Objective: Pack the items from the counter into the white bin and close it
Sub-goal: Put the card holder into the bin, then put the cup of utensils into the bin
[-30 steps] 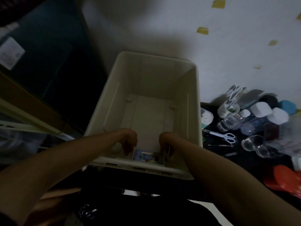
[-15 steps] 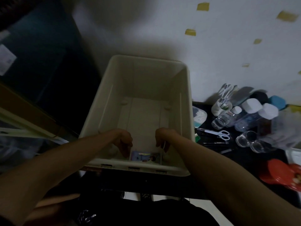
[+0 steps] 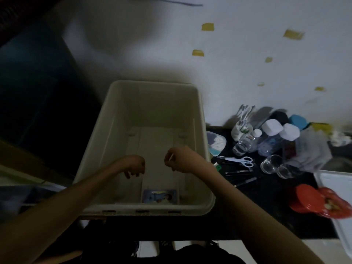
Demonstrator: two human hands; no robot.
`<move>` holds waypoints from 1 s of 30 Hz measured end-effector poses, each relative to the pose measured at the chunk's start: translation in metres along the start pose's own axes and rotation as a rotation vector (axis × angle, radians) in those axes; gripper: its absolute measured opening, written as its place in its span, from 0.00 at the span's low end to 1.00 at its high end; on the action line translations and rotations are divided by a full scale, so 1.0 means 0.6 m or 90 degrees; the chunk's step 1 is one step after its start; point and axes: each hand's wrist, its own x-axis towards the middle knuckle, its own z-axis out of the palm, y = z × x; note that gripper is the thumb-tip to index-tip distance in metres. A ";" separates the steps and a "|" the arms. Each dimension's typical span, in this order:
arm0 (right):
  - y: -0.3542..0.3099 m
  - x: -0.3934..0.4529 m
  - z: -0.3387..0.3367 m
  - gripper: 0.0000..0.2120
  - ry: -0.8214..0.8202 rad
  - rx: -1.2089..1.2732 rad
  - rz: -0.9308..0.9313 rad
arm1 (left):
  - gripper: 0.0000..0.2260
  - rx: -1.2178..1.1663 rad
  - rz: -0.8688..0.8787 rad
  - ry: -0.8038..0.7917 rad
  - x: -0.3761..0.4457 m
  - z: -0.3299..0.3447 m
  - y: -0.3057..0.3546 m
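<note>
The white bin (image 3: 200, 115) stands open in front of me on the dark counter. A blue packet (image 3: 160, 196) lies flat on its floor against the near wall. Both hands hover inside the bin above the floor, apart from the packet. My left hand (image 3: 134, 165) hangs with loosely curled fingers and holds nothing. My right hand (image 3: 177, 159) is curled more tightly; a thin pale sliver shows at its fingers, and I cannot tell whether it is a held thing.
Right of the bin the counter (image 3: 266, 206) holds scissors (image 3: 242, 161), pens, clear bottles (image 3: 245, 141) with white caps, glass jars (image 3: 270, 164), a cup of spoons (image 3: 241, 128), a red container (image 3: 320, 202) and a white lid (image 3: 339, 187) at the right edge. A wall rises behind.
Both hands have lifted up and away from the blue packet, which now lies alone on the bin floor. The view has tilted so the bin sits lower.
</note>
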 end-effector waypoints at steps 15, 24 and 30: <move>0.260 -0.153 -0.231 0.07 0.347 0.129 -0.021 | 0.02 -0.101 0.490 0.432 -0.146 -0.027 0.325; 0.408 -0.062 -0.382 0.11 0.238 -0.135 0.084 | 0.11 0.018 0.325 0.354 0.060 -0.006 0.551; 0.478 0.044 -0.374 0.11 0.079 -0.240 0.094 | 0.10 -0.037 0.226 0.270 0.198 0.036 0.614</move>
